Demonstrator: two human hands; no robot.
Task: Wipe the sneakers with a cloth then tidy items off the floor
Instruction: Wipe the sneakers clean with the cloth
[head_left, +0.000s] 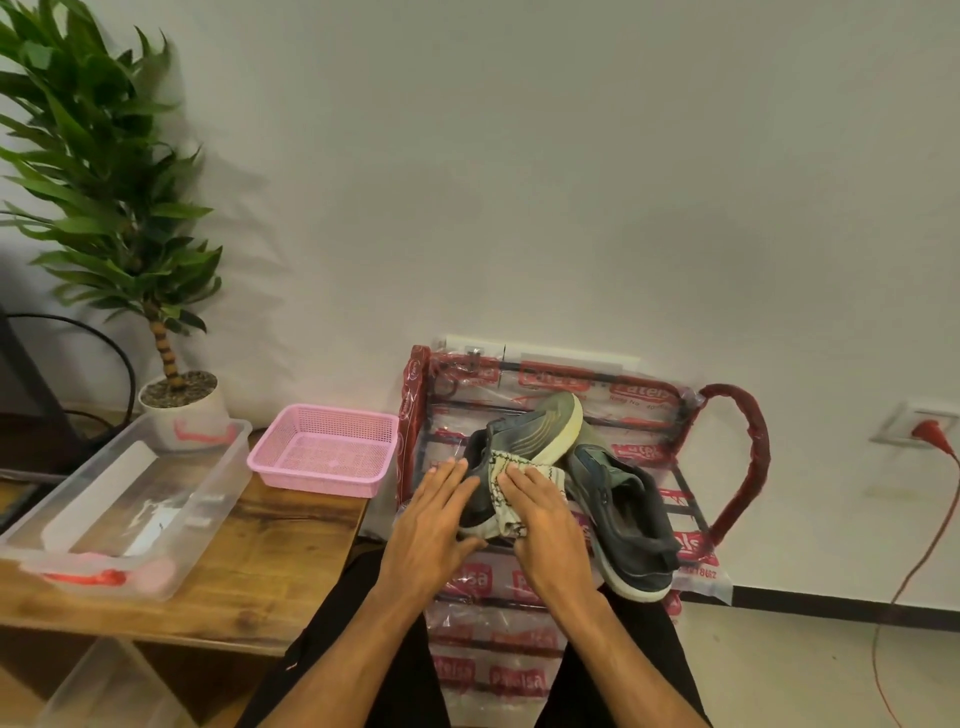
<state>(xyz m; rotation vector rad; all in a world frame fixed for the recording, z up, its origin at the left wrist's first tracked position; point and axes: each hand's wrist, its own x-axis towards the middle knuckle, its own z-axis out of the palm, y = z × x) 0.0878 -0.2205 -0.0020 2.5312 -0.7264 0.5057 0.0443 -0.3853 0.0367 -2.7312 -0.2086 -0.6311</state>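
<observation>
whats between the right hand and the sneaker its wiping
In the head view, a white patterned cloth lies under the right hand, pressed against the tilted sneaker.

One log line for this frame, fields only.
phase: wiping | left hand: steadies sneaker | right hand: presses cloth on it | second sneaker: beside

Head camera looks forward and down, close over both forearms.

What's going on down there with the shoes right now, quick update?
Left hand flat, steadying tipped sneaker. Right hand pressing cloth on it. Second sneaker alongside on wrapped rack. Nothing blocking.
</observation>
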